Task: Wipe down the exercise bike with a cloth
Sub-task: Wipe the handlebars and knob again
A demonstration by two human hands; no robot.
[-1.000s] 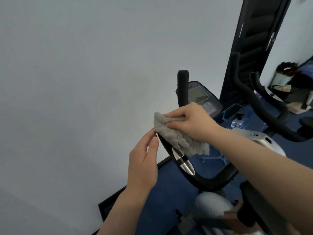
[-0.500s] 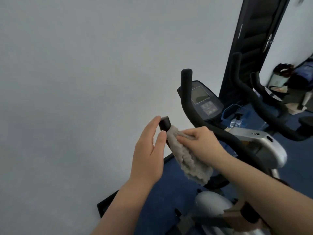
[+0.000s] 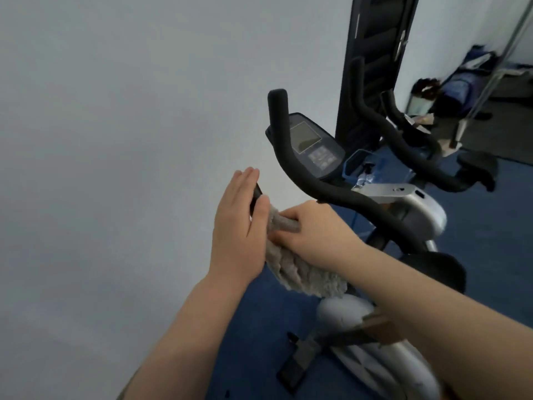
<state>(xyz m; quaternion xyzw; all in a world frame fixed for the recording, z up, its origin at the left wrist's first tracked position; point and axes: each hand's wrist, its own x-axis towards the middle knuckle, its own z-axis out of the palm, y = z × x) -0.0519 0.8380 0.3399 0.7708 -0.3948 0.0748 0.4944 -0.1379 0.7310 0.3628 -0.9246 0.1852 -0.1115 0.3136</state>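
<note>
- Against a plain pale wall [image 3: 115, 140], on blue flooring [image 3: 259, 327], an exercise bike [image 3: 415, 215] is standing, its silver body and black frame filling the right half of the view.
- Behind the bike, a dark door panel [image 3: 372, 53] is rising to the top edge, and blurred clutter is lying at far right.
- Across the bike's front, a black foam handlebar [image 3: 291, 157] is curving up past the console [image 3: 314, 145], whose grey screen is facing the camera.
- Low in the centre, a grey fluffy cloth [image 3: 302, 275] is wrapping the near handlebar grip [image 3: 256, 194], bunching and hanging below both hands.
- The right hand [image 3: 314, 232] is gripping the cloth, fingers curling round it and the bar beneath.
- The left hand [image 3: 239, 223] is resting just beside the cloth, its fingers lying straight and together along the grip's dark end, thumb touching the cloth's edge; it is holding nothing closed in its fingers.
</note>
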